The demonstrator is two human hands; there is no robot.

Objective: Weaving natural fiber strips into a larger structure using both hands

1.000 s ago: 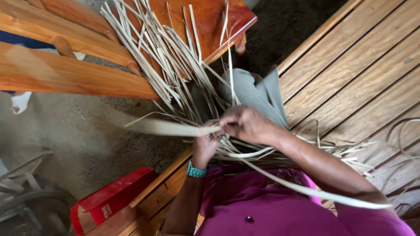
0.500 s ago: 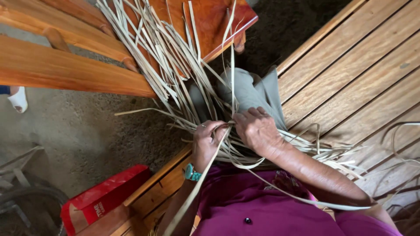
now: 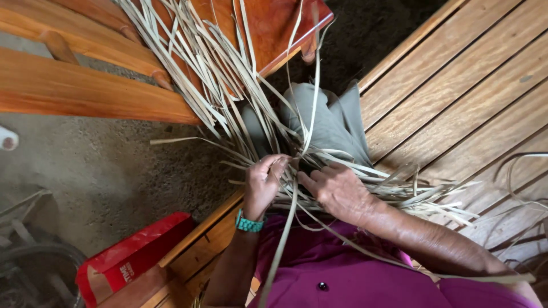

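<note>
A large bundle of pale dried leaf strips (image 3: 217,74) fans out from my lap over a wooden chair (image 3: 85,91). My left hand (image 3: 264,183), with a teal wristband, pinches strips where they cross. My right hand (image 3: 338,191) presses on and grips the strips just beside it. One long strip (image 3: 283,239) hangs down between my hands across my magenta top. Another strip rises upward from my hands. The woven part under my hands is mostly hidden.
I sit on a slatted wooden bench (image 3: 456,97). A red carton (image 3: 134,256) lies on the earthen floor at lower left. Grey cloth (image 3: 331,122) covers my knee. Loose curled strips (image 3: 525,188) lie on the bench at right.
The long strip held out to the left a second ago has swung down between my hands. My right hand has moved lower onto the strips. The view has shifted slightly.
</note>
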